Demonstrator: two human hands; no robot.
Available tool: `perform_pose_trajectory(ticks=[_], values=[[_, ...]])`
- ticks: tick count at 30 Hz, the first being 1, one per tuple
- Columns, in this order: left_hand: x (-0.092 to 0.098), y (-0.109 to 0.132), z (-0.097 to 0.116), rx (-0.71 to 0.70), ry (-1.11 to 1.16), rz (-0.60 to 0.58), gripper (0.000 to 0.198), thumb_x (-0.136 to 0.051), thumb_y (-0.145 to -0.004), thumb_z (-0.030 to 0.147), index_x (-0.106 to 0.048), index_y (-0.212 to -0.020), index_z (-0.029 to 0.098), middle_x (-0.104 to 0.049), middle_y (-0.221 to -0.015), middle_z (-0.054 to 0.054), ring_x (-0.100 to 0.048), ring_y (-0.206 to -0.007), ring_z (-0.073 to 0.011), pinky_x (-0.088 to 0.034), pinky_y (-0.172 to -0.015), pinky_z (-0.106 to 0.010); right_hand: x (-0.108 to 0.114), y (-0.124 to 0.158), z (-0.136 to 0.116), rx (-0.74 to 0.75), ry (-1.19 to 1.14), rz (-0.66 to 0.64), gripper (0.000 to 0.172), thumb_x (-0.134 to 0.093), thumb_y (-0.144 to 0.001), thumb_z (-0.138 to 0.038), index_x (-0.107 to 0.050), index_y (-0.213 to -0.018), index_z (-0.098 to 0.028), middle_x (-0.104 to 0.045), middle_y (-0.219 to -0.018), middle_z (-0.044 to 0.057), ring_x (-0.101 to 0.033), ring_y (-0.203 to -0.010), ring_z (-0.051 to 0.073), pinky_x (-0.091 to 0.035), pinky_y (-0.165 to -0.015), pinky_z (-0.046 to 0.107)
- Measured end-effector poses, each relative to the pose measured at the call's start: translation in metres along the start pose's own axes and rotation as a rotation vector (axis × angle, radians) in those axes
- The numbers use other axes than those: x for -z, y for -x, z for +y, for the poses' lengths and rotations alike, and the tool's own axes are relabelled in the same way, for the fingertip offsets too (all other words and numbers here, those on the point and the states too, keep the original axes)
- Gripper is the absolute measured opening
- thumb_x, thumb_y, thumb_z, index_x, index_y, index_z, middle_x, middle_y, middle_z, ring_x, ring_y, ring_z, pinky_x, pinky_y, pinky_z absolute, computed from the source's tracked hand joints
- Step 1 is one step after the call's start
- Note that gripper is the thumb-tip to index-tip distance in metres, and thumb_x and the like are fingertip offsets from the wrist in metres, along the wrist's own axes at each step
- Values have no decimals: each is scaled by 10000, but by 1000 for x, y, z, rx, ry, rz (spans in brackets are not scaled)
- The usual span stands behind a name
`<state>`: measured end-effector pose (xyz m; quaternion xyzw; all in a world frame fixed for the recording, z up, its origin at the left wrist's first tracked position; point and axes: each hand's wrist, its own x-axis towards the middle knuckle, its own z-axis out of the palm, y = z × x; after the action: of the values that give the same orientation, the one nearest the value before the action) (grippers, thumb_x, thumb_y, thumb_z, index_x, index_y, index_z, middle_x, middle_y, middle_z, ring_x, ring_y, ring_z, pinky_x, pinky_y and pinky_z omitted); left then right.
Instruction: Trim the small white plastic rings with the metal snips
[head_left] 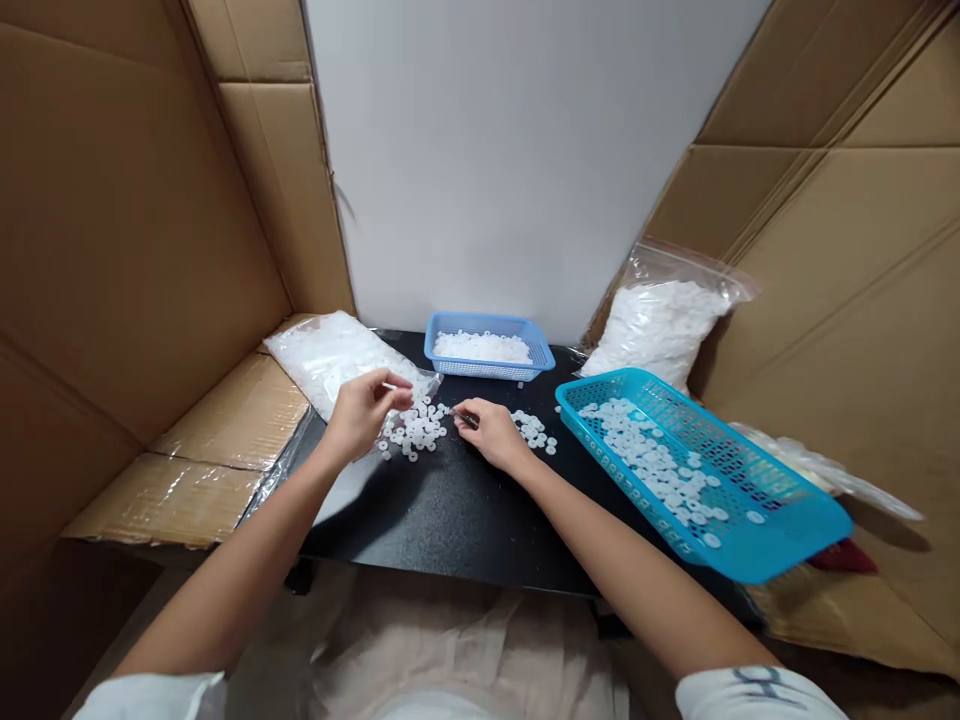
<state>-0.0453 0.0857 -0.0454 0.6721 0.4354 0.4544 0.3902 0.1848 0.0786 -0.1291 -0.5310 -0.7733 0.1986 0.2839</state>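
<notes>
Over the left edge of a pile of small white rings (417,430), my left hand (360,412) is raised with thumb and index finger curved toward each other; whether anything is between them is too small to tell. My right hand (489,430) rests low at the pile's right side, its fingers closed around a thin dark tool whose tip points at the rings. A smaller group of white rings (531,430) lies just right of my right hand. Both hands are above the black table (442,520).
A blue basket (487,370) of small white pieces stands at the back. The larger turquoise basket (780,550) with white rings is at the right. Plastic bags of white pieces lie at the left (330,350) and back right (652,325). Cardboard walls (112,220) flank the table.
</notes>
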Motion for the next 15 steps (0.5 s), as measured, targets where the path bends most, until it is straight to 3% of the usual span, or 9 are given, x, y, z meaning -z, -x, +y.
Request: perform_pose_trajectory(ticks=[3, 6, 10, 12, 15], values=[[-12, -40, 0, 46, 139, -45, 277, -901, -622, 368, -792, -780, 169, -762, -714, -47, -695, -695, -207, -557, -719, -348, -3, 0, -4, 56, -49, 3, 331, -662, -1009, -369, -644, -1280, -180, -674, -1282, 97, -694, -1072, 236, -607, -910, 450], [-22, -54, -10, 130, 271, -66, 323, -940, -566, 338, -820, -809, 163, -803, -788, -70, -714, -785, -214, -562, -821, -370, -9, 0, -10, 96, -89, 0, 275, -663, -1008, -371, -671, -1196, -169, -701, -1190, 77, -700, -1007, 213, -606, -880, 424], [-27, -42, -26, 278, 415, -111, 349, -954, -585, 353, -831, -840, 149, -817, -836, -91, -721, -780, -204, -571, -845, -388, -12, 2, -15, 91, -192, 56, 89, -689, -959, -264, -711, -910, -193, -711, -928, 33, -671, -847, 186, -558, -805, 357], [-29, -33, -28, 334, 476, -129, 360, -963, -595, 334, -826, -873, 151, -811, -842, -78, -714, -752, -184, -574, -817, -371, -8, 3, -15, 65, -279, 107, 103, -715, -908, -244, -701, -810, -217, -701, -843, 24, -650, -780, 186, -526, -746, 326], [-36, -21, -22, 393, 571, -137, 335, -965, -633, 323, -800, -875, 161, -791, -821, -42, -710, -759, -154, -567, -810, -329, 6, 5, -16, 3, -436, 232, 126, -738, -885, -331, -696, -833, -224, -705, -808, 13, -613, -690, 172, -502, -658, 301]])
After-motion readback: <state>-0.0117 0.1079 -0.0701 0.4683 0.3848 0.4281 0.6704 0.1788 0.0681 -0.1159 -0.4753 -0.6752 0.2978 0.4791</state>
